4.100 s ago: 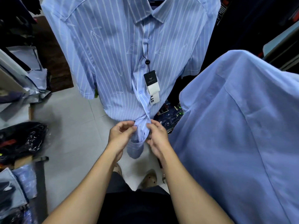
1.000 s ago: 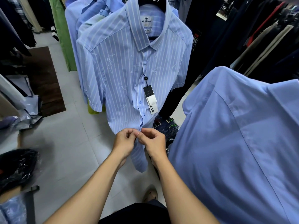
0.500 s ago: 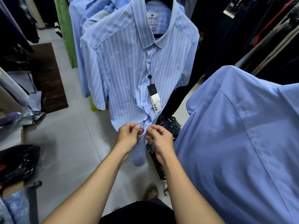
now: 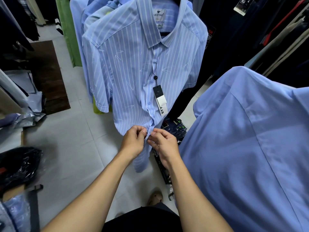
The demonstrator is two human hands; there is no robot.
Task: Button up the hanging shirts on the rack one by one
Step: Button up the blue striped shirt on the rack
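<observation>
Near the hem of the light-blue white-striped hanging shirt (image 4: 133, 72), its placket is pinched by left hand (image 4: 133, 142) and right hand (image 4: 164, 144); slack fabric could let the button slip free.

hanger (image 4: 164, 33) mostly hidden — plain shirt (image 4: 250, 148) cropped right

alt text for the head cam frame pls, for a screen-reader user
Both hands pinch the lower front placket of a hanging blue striped shirt, left hand and right hand meeting at a low button. A black and white price tag dangles from its front; a plain blue shirt fills the right foreground above a grey tiled floor.
</observation>
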